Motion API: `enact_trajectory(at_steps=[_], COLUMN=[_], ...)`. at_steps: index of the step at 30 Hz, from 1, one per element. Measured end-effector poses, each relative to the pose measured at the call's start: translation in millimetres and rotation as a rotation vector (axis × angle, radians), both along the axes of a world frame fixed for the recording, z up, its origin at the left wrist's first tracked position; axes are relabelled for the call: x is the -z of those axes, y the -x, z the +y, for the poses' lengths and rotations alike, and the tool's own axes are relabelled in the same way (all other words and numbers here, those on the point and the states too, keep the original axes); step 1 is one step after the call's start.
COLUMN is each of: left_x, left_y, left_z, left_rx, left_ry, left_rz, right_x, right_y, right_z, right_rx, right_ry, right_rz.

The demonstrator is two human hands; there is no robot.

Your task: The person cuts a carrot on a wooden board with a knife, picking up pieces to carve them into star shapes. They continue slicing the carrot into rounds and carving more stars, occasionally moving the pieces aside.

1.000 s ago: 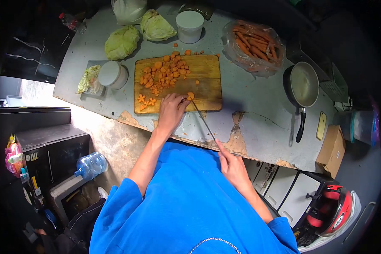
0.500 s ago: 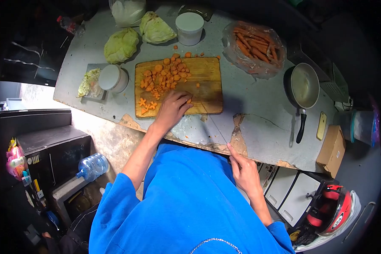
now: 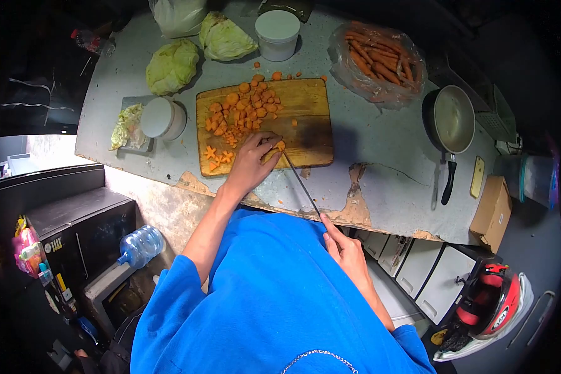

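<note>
Head view looked down on a grey surface [image 3: 380,149] with chipped front edge. The left hand [image 3: 252,159] rested on the near edge of a wooden board [image 3: 305,118], fingers curled shut around a carrot piece [image 3: 275,148], pinning it to the wood. The right hand [image 3: 346,249] sat near the body, off the surface edge, its grip closed around the handle of a knife [image 3: 302,184]; the long thin blade ran up and left, its tip meeting the carrot piece just beside the left fingers. A heap of carrot chunks [image 3: 243,109] covered the far left part of the board, with a few star-shaped bits [image 3: 218,154] near its left front corner.

Two cabbage pieces [image 3: 171,65] lay beyond the board, next to a white tub [image 3: 277,34]. Another round tub [image 3: 162,118] stood left of the board, beside cabbage scraps [image 3: 126,124]. A bag of whole carrots [image 3: 380,62] lay to the right, and farther right a pan [image 3: 454,121] with a black handle, a phone [image 3: 478,176] and a cardboard box [image 3: 492,212].
</note>
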State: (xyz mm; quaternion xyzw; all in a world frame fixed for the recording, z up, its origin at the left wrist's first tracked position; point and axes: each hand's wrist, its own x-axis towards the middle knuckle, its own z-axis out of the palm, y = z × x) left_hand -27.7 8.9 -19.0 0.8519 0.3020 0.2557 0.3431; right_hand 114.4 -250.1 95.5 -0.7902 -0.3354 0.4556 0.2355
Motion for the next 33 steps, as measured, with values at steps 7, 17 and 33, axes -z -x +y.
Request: enact_trajectory(at_steps=[7,17,33], left_x=[-1.0,-0.9,-22.9], left_y=[-0.6,0.3,0.3], left_z=[-1.8,1.2,0.7], left_rx=[-0.027,-0.005,-0.090], left_ry=[0.056,0.059,0.409], left_rz=[-0.010,-0.024,-0.133], right_x=[5.9,6.2,35.6], right_y=[6.5,11.7,-25.2], right_z=[-0.3,5.7,15.4], right_rx=[0.024,0.043,0.236], right_ry=[-0.076,-0.036,-0.268], right_rz=[0.003,-0.015,-0.213])
